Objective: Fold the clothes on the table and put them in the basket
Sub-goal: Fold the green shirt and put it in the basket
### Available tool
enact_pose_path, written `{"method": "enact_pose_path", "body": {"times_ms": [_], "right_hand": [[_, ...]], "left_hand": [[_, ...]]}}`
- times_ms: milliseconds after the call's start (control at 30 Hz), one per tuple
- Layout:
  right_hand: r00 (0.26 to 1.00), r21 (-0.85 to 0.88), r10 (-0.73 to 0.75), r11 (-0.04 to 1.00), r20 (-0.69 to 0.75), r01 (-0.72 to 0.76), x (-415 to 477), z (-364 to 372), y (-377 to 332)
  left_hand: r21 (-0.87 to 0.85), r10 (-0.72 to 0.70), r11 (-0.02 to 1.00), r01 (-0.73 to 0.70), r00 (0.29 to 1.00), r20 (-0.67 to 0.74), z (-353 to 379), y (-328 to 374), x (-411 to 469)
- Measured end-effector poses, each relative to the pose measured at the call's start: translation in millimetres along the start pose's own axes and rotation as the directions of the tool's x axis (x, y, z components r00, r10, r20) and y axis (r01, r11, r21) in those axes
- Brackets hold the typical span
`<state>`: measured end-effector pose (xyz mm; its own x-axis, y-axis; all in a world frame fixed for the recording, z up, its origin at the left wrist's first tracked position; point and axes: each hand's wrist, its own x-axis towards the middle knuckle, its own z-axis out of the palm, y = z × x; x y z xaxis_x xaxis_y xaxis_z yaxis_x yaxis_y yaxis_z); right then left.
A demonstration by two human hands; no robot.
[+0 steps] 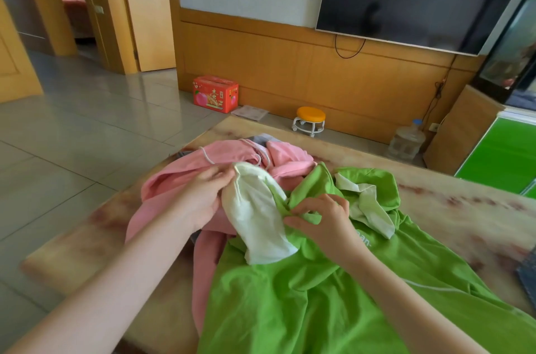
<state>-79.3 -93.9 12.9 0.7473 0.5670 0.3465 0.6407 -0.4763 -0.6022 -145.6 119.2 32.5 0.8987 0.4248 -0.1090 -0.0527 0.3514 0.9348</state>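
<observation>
The left hand [207, 194] pinches the top edge of the white lining [255, 214] of a bright green cloth jacket [275, 301]. The right hand [324, 223], fingers curled, pinches a green fold beside that lining. The jacket lies crumpled on the marbled counter [464, 208], overlapping a pink drawstring hoodie [174, 179]. A red cardboard box [215, 93] stands on the floor; what it holds cannot be told.
</observation>
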Motion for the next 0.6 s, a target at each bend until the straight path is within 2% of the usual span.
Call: {"method": "enact_pose_path", "body": {"times_ms": [67, 133, 233, 367, 433, 500, 533, 567, 600], "right_hand": [[0.996, 0.02, 0.0, 1.0, -0.089, 0.002, 6.3, -1.4, -4.3], [0.987, 0.02, 0.004, 1.0, -0.162, 0.0, 16.4, -0.4, -9.4], [0.981, -0.029, 0.046, 0.998, -0.19, -0.052, 30.5, 10.1, -13.3], [0.98, -0.087, 0.088, 0.991, -0.177, -0.105, 41.4, 28.7, -14.0], [0.981, -0.107, 0.113, 0.986, -0.155, -0.131, 47.4, 33.5, -15.0], [0.988, -0.105, 0.12, 0.986, -0.094, -0.13, 50.9, 38.0, -13.9], [0.992, -0.1, 0.12, 0.987, -0.043, -0.124, 51.0, 40.7, -12.2], [0.992, -0.097, 0.122, 0.988, 0.012, -0.12, 50.0, 43.3, -10.6], [0.99, -0.095, 0.125, 0.988, 0.058, -0.12, 47.9, 45.1, -9.0]], "left_hand": [[-0.226, 0.009, 0.974, -0.002, 1.0, 0.028, 5.3, 10.6, -1.4], [-0.343, 0.044, 0.939, -0.017, 0.996, 0.072, 9.4, 20.0, -4.1], [-0.353, -0.007, 0.936, 0.017, 1.0, 0.03, 2.5, 13.7, -3.8], [-0.324, -0.188, 0.938, 0.126, 0.968, -0.169, -32.1, -9.4, 7.3], [-0.297, -0.208, 0.943, 0.151, 0.963, -0.172, -40.3, -10.4, 5.2], [-0.239, -0.191, 0.96, 0.149, 0.968, -0.165, -42.2, -6.3, 0.4], [-0.126, -0.166, 0.982, 0.144, 0.967, -0.191, -43.4, -4.7, -1.2], [0.068, -0.104, 0.99, 0.124, 0.963, -0.248, -46.0, -3.7, -0.8], [0.303, 0.007, 0.949, 0.09, 0.952, -0.305, -48.7, -3.1, 0.5]]}}
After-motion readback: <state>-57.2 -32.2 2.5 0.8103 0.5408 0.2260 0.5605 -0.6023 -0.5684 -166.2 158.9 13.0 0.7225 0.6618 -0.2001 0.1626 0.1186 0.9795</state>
